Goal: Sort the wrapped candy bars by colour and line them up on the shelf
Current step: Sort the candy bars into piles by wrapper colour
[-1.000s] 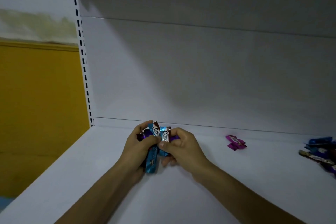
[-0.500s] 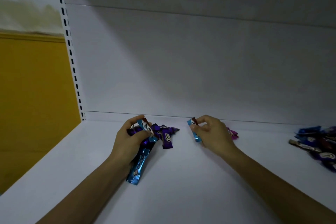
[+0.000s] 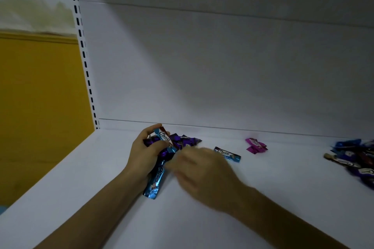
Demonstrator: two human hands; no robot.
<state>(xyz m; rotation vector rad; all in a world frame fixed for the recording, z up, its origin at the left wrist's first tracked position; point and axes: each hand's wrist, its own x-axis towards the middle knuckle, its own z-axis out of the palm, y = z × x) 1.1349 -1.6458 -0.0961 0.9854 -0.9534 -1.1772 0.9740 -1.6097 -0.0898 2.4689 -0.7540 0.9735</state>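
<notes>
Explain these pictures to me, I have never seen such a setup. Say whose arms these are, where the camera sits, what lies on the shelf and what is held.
There is no machine here: these are a person's two bare arms. Every picture comes from one wide camera worn on the person's head, looking forward and down. The left hand grips a bunch of candy bars, light blue and purple. The right hand is blurred beside that bunch, so whether it holds anything cannot be told. On the white shelf lie one light blue bar, pink bars further right, and an unsorted pile at the right edge.
</notes>
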